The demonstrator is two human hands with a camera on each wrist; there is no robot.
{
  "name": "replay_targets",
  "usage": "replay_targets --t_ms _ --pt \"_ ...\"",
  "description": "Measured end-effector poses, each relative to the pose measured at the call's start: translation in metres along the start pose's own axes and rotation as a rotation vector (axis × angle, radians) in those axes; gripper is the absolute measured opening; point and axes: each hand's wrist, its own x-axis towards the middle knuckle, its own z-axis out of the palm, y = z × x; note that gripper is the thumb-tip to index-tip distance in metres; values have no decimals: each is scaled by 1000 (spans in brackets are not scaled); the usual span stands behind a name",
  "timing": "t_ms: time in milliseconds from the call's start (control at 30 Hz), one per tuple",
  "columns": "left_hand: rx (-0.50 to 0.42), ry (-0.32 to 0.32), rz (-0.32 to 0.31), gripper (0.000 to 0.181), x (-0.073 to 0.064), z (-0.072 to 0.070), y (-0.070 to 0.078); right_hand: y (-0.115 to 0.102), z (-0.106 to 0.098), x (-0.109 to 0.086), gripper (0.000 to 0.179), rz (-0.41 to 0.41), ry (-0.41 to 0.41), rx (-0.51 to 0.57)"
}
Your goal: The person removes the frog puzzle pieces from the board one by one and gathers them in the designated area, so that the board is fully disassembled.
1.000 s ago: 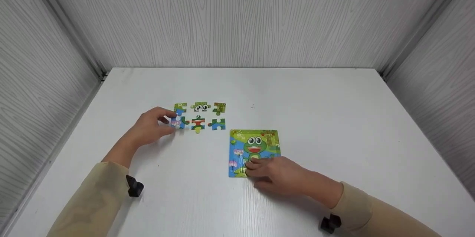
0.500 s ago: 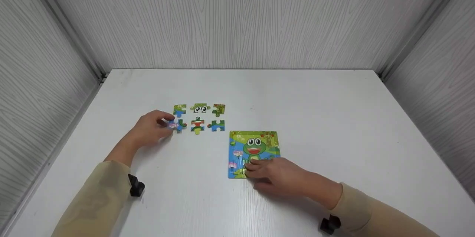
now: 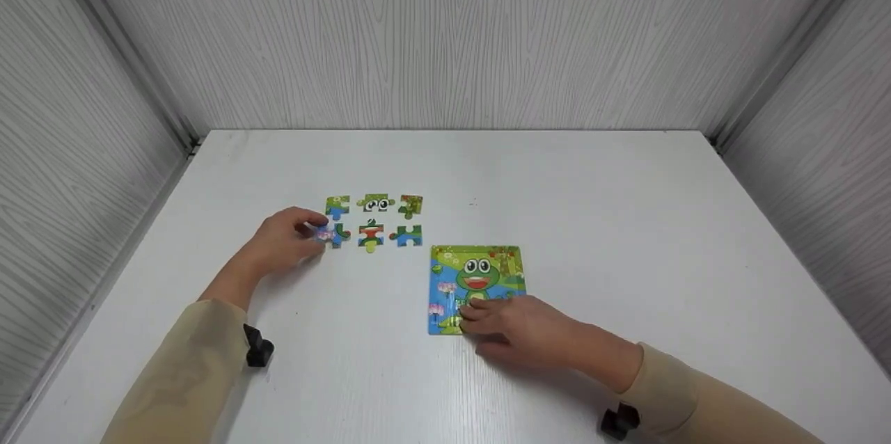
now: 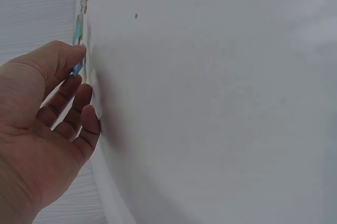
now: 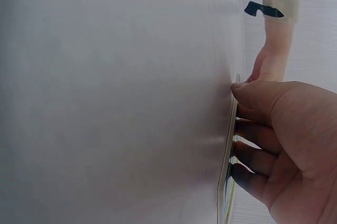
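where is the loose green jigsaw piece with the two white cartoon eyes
In the head view, that green eyes piece lies left of centre on the white tabletop, middle of the far row, just beyond the green-and-red mouth piece.

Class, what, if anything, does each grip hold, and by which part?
Left grip: a blue, pink-flowered, tabbed jigsaw piece, by its left end. Right grip: touches the near part of a green-blue square frog board; holding cannot be told.

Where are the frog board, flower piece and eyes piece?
Frog board (image 3: 477,282): head view, on the printed red mouth.
Flower piece (image 3: 333,236): head view, its middle, beside the flower.
Eyes piece (image 3: 376,202): head view, its middle, between the eyes.
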Motion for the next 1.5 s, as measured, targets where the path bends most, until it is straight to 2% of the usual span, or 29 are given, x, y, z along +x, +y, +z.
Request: replay_targets --t_ms 533,833,1200,1500 --pt "17 6 12 49 1 3 -2 0 0 0 43 -2 -10 -31" --pt "10 -9 1 50 -2 3 1 0 0 0 43 -12 -7 -10" --pt "20 -7 -3 50 1 3 -1 1 1 0 43 -8 -13 -6" --pt "14 6 28 49 1 4 -3 1 0 0 44 -4 -26 -8"
